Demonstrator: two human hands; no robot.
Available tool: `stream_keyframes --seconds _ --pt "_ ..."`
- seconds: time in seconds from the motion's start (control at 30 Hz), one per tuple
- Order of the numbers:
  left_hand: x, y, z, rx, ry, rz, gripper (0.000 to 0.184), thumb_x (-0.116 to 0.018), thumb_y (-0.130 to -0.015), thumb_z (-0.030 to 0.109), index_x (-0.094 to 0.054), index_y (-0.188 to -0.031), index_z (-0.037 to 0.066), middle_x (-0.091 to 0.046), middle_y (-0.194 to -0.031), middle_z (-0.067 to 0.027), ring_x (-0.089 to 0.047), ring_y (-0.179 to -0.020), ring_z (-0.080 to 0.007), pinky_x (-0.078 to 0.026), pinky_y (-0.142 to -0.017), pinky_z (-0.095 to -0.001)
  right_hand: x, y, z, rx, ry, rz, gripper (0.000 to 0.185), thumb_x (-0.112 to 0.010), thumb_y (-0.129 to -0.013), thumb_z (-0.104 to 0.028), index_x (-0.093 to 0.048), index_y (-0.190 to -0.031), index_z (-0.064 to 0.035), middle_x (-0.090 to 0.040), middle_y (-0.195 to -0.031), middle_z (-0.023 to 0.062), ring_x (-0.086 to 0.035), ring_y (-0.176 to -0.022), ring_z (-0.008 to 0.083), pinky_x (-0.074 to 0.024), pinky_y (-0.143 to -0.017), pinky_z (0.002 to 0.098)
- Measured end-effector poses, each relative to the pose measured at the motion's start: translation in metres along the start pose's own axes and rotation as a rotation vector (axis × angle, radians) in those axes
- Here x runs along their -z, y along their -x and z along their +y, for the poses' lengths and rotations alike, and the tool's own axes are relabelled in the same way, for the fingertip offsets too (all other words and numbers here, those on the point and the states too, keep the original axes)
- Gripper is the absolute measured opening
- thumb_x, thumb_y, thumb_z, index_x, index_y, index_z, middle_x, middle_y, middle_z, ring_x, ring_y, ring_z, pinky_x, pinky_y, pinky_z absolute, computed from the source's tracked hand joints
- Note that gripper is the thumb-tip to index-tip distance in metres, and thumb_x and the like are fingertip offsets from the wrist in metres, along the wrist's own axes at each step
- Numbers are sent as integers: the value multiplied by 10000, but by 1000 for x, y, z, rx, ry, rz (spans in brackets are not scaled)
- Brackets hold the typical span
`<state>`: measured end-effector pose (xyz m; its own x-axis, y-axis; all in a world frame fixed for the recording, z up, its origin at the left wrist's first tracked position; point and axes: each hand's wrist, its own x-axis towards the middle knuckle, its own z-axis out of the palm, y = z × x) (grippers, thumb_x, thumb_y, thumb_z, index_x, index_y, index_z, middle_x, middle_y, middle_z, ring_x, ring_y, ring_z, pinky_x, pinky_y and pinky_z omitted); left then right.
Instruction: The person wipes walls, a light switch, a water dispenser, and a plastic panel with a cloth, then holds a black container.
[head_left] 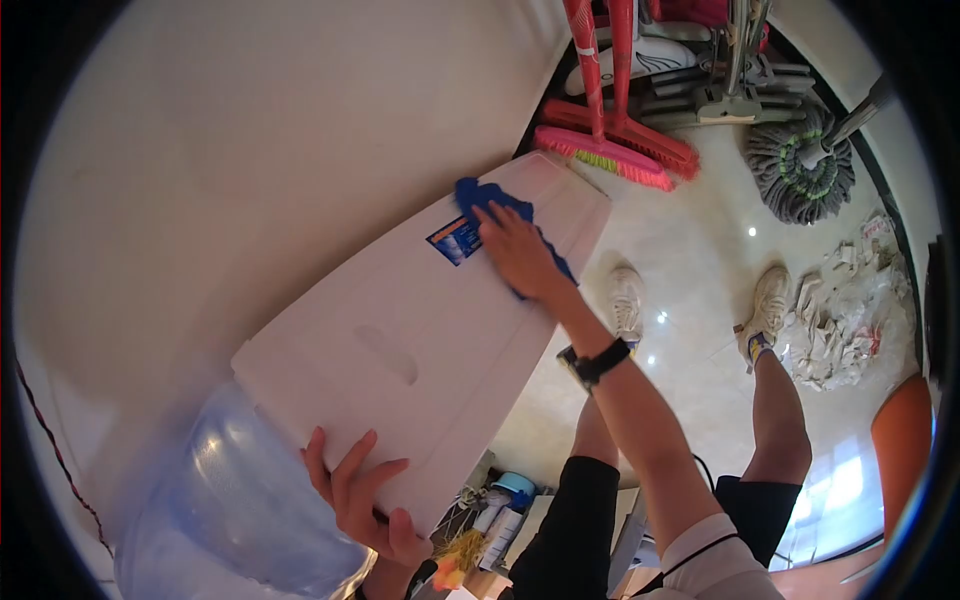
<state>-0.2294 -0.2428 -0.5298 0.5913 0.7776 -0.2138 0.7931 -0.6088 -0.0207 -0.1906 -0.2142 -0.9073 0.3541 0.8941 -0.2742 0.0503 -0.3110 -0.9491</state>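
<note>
A tall white water dispenser body (330, 340) leans at a slant against the wall in the view, with a clear blue water bottle (240, 490) at its lower left end. My right hand (515, 250) presses a dark blue cloth (490, 195) on its surface, beside a blue label (455, 241). The cloth shows around and under the fingers. My left hand (365, 490) rests at the dispenser's edge near the bottle, fingers spread, the thumb apart.
Red and pink brooms (610, 150), flat mops and a grey string mop (800, 170) stand at the top right. Plastic waste (855, 310) lies on the right floor. Bottles and a blue container (515, 485) sit below. A twisted cord (60, 455) hangs at left.
</note>
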Motion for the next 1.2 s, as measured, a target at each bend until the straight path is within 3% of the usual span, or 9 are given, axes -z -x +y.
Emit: stream_keyframes --seconds 0.2,0.4,0.53,0.67,0.8,0.87,1.0,1.07,1.2 --pt "1 4 -4 4 21 15 503 -332 -905 418 -620 -807 17 -665 -1172 -175 -354 -1382 -492 -263 -1126 -602 -13 -4 104 39 100 -121 536 -248 -1080 -386 -344 -1524 -101 -383 -1535 225 -418 -1352 459 -355 -1093 577" --pt "3 3 -3 10 -1 -25 513 -328 -906 425 -619 -802 15 -665 -1161 -181 -352 -1383 -494 -269 -1119 -607 59 67 -97 317 -121 -282 667 -175 -1052 -531 -294 -1566 -124 -248 -1620 179 -212 -1490 415 -178 -1199 537" --pt "-1 1 -3 50 5 6 498 -362 -894 446 -644 -791 48 -674 -1119 -153 -365 -1363 -501 -216 -1136 -639 70 70 -126 401 -261 -311 664 -210 -1048 -534 -292 -1568 -128 -227 -1628 178 -196 -1497 409 -163 -1209 529" --pt "-2 4 -4 65 2 42 499 -401 -878 467 -668 -804 53 -681 -1032 -126 -391 -1336 -500 -178 -1145 -666 38 20 -51 288 -115 -183 589 -382 -1050 -397 -304 -1556 -104 -282 -1595 200 -271 -1464 416 -213 -1185 537" --pt "2 8 -19 -108 -5 -27 528 -346 -927 496 -590 -985 31 -612 -1152 -131 -320 -1407 -444 -263 -1132 -608 16 -25 90 90 5 -184 556 -289 -1082 -381 -366 -1498 -18 -377 -1544 207 -355 -1423 384 -311 -1168 471" --pt "10 5 -14 -64 -19 -50 544 -452 -948 568 -707 -1121 120 -700 -1138 -197 -604 -1161 -448 -313 -1073 -706 12 -27 145 13 39 -205 545 -300 -1076 -377 -360 -1511 -54 -381 -1548 190 -362 -1420 385 -332 -1154 509" --pt "2 7 -9 -71 -11 -9 449 -481 -957 455 -713 -1101 100 -707 -1107 -203 -627 -1119 -420 -379 -1060 -641 -4 -22 186 -65 47 -186 539 -268 -1083 -394 -354 -1527 -102 -362 -1559 195 -351 -1425 400 -302 -1168 511" --pt "-15 17 -12 147 217 148 586 -379 -916 539 -536 -1149 24 -570 -1199 -108 -271 -1435 -411 -268 -1137 -595 -13 -7 179 -33 20 -171 552 -253 -1082 -411 -341 -1533 -104 -354 -1565 194 -349 -1424 409 -290 -1173 511" --pt "-6 10 -11 65 192 50 602 -444 -897 515 -514 -1200 0 -572 -1238 -105 -265 -1433 -396 -271 -1130 -579 31 19 56 -15 -64 -253 608 -169 -1073 -466 -328 -1540 -111 -311 -1589 192 -296 -1446 431 -238 -1182 555"
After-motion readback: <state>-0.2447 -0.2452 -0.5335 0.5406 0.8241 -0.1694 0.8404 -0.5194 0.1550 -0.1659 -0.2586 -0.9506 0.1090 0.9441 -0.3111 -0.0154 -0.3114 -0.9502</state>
